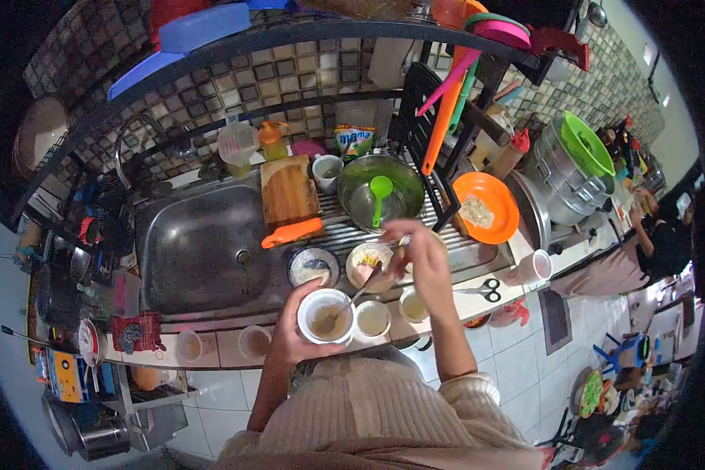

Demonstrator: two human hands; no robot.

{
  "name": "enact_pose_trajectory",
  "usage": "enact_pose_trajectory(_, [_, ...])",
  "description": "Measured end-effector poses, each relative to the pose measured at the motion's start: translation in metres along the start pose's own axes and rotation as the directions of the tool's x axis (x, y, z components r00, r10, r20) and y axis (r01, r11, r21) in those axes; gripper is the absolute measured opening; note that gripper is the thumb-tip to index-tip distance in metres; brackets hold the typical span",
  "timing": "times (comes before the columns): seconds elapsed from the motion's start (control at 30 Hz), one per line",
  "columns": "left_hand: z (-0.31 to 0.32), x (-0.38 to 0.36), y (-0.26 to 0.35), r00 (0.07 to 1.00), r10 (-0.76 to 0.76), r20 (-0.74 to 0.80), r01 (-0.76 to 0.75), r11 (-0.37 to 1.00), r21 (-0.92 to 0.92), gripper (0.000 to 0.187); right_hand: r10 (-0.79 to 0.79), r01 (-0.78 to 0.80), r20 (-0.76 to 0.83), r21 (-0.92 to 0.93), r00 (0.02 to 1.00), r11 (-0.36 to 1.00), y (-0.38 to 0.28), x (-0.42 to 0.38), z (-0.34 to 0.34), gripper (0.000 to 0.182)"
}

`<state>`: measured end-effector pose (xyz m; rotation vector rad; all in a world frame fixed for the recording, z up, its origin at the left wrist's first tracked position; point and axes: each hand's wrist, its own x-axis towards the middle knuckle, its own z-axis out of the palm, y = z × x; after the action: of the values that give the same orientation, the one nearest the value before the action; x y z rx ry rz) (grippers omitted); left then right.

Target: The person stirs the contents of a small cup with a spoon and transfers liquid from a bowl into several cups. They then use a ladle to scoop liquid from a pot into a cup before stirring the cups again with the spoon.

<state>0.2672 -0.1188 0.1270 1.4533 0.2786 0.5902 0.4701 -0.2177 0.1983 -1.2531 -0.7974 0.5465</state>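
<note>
My left hand [290,337] grips a white plastic cup [304,319] holding a brownish liquid. A metal spoon [362,290] leans in it, its handle rising over the rim. Raised to the right, my right hand [427,254] has its fingers bent together; whatever is between them is hidden. Beneath it stands a white bowl [368,268] with pale, pink and yellow contents. Left of that is a blue-patterned bowl [295,270] with white contents. Nearer me, a cup [373,319] and another cup [414,307] contain pale liquid.
A sink [196,258] lies left, with a wooden cutting board [290,188] and an orange-handled tool [292,233] beside it. Behind the bowls are a metal basin [352,207] and green ladle [380,188]. Scissors [489,291] and an orange plate [505,202] lie right; a person [619,266] stands beyond.
</note>
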Motion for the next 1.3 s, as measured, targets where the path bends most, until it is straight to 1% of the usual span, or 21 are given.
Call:
enact_pose_trajectory(0.07, [0.004,0.003,-0.008,0.999,-0.010,-0.033,0.010,1.000,0.026,0.105,-0.058,0.039,-0.047,-0.340,0.997,0.940,0.025,0.034,-0.025,0.023])
enact_pose_trajectory(0.13, [0.009,0.007,-0.011,0.997,-0.002,-0.074,0.002,1.000,0.003,0.105,-0.238,0.301,0.184,-0.624,0.954,0.722,0.078,0.075,-0.055,0.021])
enact_pose_trajectory(0.17, [0.012,0.008,-0.013,0.994,0.002,-0.112,-0.004,1.000,-0.019,0.106,-0.169,0.356,0.327,-0.687,0.930,0.633,0.104,0.096,-0.067,0.021])
enact_pose_trajectory(0.2, [0.012,0.008,-0.018,0.993,0.003,-0.120,-0.006,1.000,-0.019,0.106,-0.080,0.422,0.455,-0.728,0.887,0.540,0.125,0.112,-0.075,0.025])
enact_pose_trajectory(0.23, [0.011,0.009,-0.024,0.991,0.003,-0.137,-0.006,1.000,-0.016,0.107,-0.080,0.429,0.463,-0.724,0.883,0.540,0.138,0.122,-0.076,0.025])
enact_pose_trajectory(0.3, [0.012,0.010,-0.027,0.986,-0.003,-0.165,0.005,1.000,0.018,0.109,0.177,0.492,0.548,-0.824,0.817,0.282,0.157,0.138,-0.068,0.038])
enact_pose_trajectory(0.33, [0.014,0.011,-0.027,0.985,0.004,-0.175,0.000,1.000,0.023,0.109,0.171,0.502,0.558,-0.817,0.812,0.283,0.167,0.145,-0.064,0.038])
enact_pose_trajectory(0.4, [0.017,0.012,-0.029,0.954,0.115,-0.277,-0.126,0.992,-0.020,0.110,0.521,0.530,0.463,-0.848,0.717,0.024,0.179,0.156,-0.054,0.045])
enact_pose_trajectory(0.47, [0.020,0.010,-0.026,0.935,0.061,-0.349,-0.092,0.993,-0.073,0.109,0.552,0.589,0.472,-0.807,0.687,-0.042,0.180,0.154,-0.051,0.043])
enact_pose_trajectory(0.53, [0.017,0.009,-0.027,0.915,0.005,-0.404,-0.016,1.000,-0.022,0.108,0.309,0.700,0.656,-0.712,0.689,-0.050,0.190,0.157,-0.055,0.036])
enact_pose_trajectory(0.57, [0.017,0.010,-0.027,0.913,0.004,-0.407,-0.013,1.000,-0.020,0.108,0.267,0.618,0.616,-0.782,0.741,0.089,0.195,0.159,-0.059,0.028])
enact_pose_trajectory(0.6, [0.017,0.011,-0.028,0.907,0.021,-0.420,-0.037,0.999,-0.031,0.105,0.271,0.619,0.617,-0.780,0.738,0.091,0.183,0.156,-0.060,0.028])
enact_pose_trajectory(0.7, [0.029,0.022,-0.019,0.885,0.060,-0.463,-0.107,0.991,-0.075,0.097,-0.111,0.599,0.594,-0.755,0.797,0.265,0.155,0.159,-0.071,0.021])
enact_pose_trajectory(0.73, [0.032,0.027,-0.018,0.882,0.057,-0.467,-0.105,0.991,-0.077,0.097,-0.107,0.602,0.597,-0.753,0.795,0.266,0.156,0.159,-0.074,0.021])
enact_pose_trajectory(0.8, [0.036,0.035,-0.017,0.885,-0.011,-0.466,-0.102,0.971,-0.216,0.096,-0.162,0.434,0.404,-0.810,0.900,0.394,0.156,0.157,-0.079,0.017])
enact_pose_trajectory(0.83, [0.035,0.039,-0.020,0.883,-0.014,-0.469,-0.100,0.971,-0.217,0.096,-0.298,0.434,0.324,-0.769,0.898,0.469,0.164,0.156,-0.083,0.014])
enact_pose_trajectory(0.9, [0.034,0.048,-0.029,0.878,0.061,-0.476,-0.059,0.998,0.021,0.096,-0.278,0.354,0.236,-0.768,0.931,0.534,0.169,0.151,-0.086,0.014])
enact_pose_trajectory(0.97, [0.037,0.057,-0.030,0.868,0.048,-0.494,-0.055,0.999,0.002,0.096,-0.304,0.262,0.083,-0.743,0.949,0.616,0.172,0.147,-0.086,0.014])
enact_pose_trajectory(1.13, [0.039,0.075,-0.037,0.866,0.109,-0.488,-0.132,0.991,-0.012,0.092,-0.205,0.158,-0.016,-0.579,0.979,0.800,0.168,0.137,-0.090,0.014])
enact_pose_trajectory(1.2, [0.041,0.080,-0.035,0.872,0.037,-0.488,-0.075,0.996,-0.057,0.087,-0.115,0.061,-0.137,-0.346,0.984,0.936,0.167,0.134,-0.089,0.016])
enact_pose_trajectory(1.3, [0.038,0.092,-0.045,0.871,0.190,-0.452,-0.137,0.980,0.147,0.085,-0.091,0.043,-0.187,-0.243,0.978,0.969,0.161,0.127,-0.088,0.017])
